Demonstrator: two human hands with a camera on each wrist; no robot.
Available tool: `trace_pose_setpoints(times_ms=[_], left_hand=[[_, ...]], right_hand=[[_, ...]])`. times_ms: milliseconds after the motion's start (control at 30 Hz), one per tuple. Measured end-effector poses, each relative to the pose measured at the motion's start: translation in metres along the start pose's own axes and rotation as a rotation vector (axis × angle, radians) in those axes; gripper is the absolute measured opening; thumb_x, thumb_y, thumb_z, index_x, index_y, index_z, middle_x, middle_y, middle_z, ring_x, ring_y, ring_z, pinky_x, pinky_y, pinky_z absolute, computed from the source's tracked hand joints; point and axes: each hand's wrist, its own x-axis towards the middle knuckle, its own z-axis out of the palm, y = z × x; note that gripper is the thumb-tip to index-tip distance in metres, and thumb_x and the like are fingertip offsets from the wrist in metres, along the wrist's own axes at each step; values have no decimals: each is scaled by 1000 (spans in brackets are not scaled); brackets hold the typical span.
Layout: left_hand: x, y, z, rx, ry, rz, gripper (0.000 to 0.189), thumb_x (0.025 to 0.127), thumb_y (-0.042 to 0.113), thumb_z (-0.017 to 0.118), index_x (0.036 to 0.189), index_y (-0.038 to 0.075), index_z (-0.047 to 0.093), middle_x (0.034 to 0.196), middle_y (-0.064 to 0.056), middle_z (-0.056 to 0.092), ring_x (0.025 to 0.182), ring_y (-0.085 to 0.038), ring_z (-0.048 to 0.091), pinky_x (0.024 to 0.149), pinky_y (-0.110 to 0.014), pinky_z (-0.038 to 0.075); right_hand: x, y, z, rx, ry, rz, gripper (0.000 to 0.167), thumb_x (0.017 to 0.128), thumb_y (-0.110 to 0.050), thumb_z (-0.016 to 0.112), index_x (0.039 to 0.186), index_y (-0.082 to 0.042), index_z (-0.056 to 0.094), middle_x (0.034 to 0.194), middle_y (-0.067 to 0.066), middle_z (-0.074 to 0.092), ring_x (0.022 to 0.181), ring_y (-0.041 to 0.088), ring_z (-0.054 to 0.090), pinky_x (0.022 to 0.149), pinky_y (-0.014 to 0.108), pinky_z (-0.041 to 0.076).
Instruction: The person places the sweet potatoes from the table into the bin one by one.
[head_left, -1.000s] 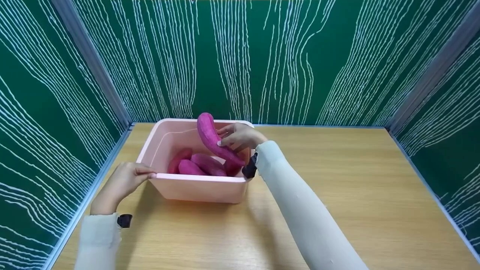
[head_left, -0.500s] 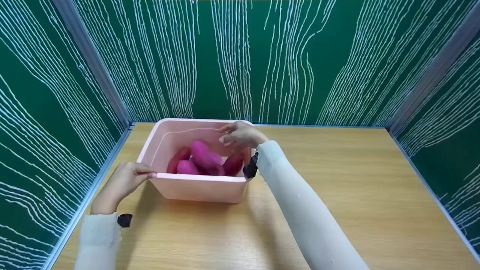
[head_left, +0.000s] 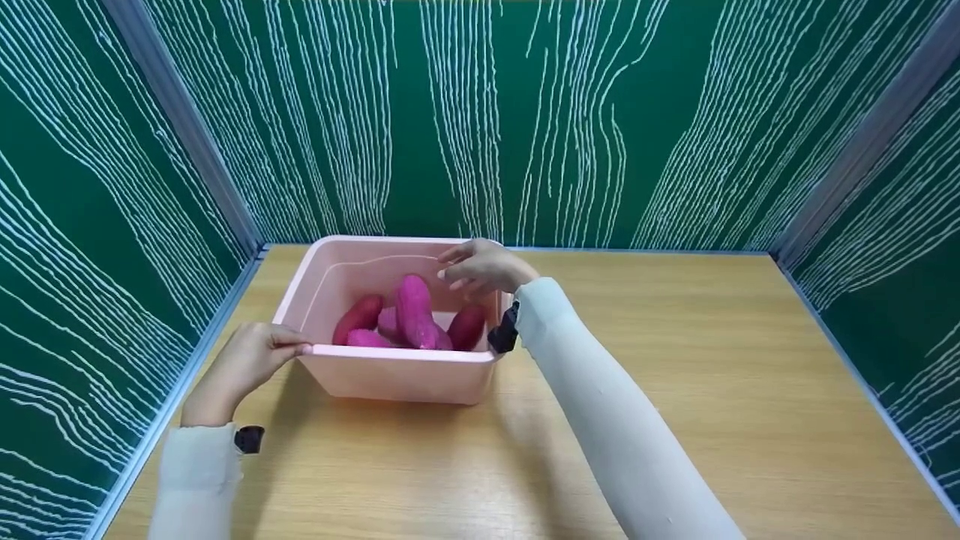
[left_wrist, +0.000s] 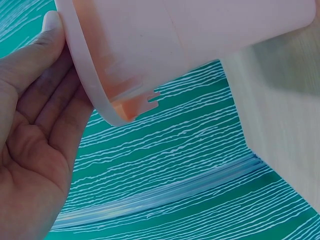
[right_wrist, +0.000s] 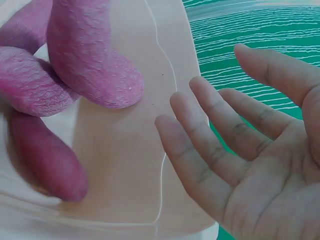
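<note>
A pink plastic bin (head_left: 397,379) holds several sweet potatoes. One long magenta sweet potato (head_left: 415,307) lies on top of the others, tilted up toward the back wall. A dark red sweet potato (head_left: 360,315) is at the left, and another red sweet potato (head_left: 466,328) at the right. My left hand (head_left: 251,360) grips the bin's front left corner, thumb on the rim (left_wrist: 80,65) and fingers beneath it in the left wrist view. Over the bin's right side, my right hand (head_left: 484,266) hovers with its fingers spread, holding nothing; the right wrist view shows its bare palm (right_wrist: 270,195).
The bin stands on a wooden table (head_left: 675,375), toward the back left. Green panels with white wavy lines (head_left: 555,127) enclose the table at the back and both sides, joined by metal posts (head_left: 184,120). Black wrist cameras (head_left: 249,439) sit at both cuffs.
My right hand has let go of the long magenta sweet potato, which has dropped into the bin and settled on the others. The left hand has stayed on the rim.
</note>
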Motion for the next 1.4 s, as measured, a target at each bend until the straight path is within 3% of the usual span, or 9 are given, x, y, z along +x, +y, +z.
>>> trace_pose_setpoints(times_ms=[233,400,767,1000,1233,1400], left_hand=[[0,0,0,12,6,17,20,87,10,69,105,5,75,105,-18,72,95,-33,65,90,-51,54],[2,2,-3,6,-10,7,20,88,10,68,106,4,74,105,-18,72,95,-33,63,91,-52,53],[8,-1,-6,25,-21,16,22,87,10,69,107,2,73,105,-19,71,93,-34,63,91,-53,53],[12,-1,-11,35,-72,-3,24,88,11,69,110,2,72,109,-20,70,96,-35,63,92,-53,51],[23,2,-17,71,-109,15,21,88,10,69,107,1,73,103,-20,71,87,-30,64,88,-49,56],[30,11,-19,60,-169,-33,25,90,16,68,111,4,72,107,-18,70,94,-31,64,91,-50,54]], right_hand=[[-4,-3,-1,-4,16,1,38,90,-25,67,127,-16,61,108,7,68,76,17,64,83,39,59],[-10,-7,-5,-8,27,-26,37,90,-27,67,125,-15,63,109,7,69,85,19,67,86,42,58],[-17,-9,-15,-4,32,-47,34,93,-26,65,123,-12,65,108,9,69,90,18,68,81,34,59],[-24,-6,-23,-10,52,-79,36,93,-31,64,123,-11,66,110,9,69,95,21,68,86,39,58],[-35,8,-39,13,92,-98,35,93,-33,63,123,-15,65,117,8,67,105,26,65,90,41,56],[-43,21,-54,2,132,-86,40,94,-35,61,128,-14,61,123,10,64,106,26,64,93,43,55]])
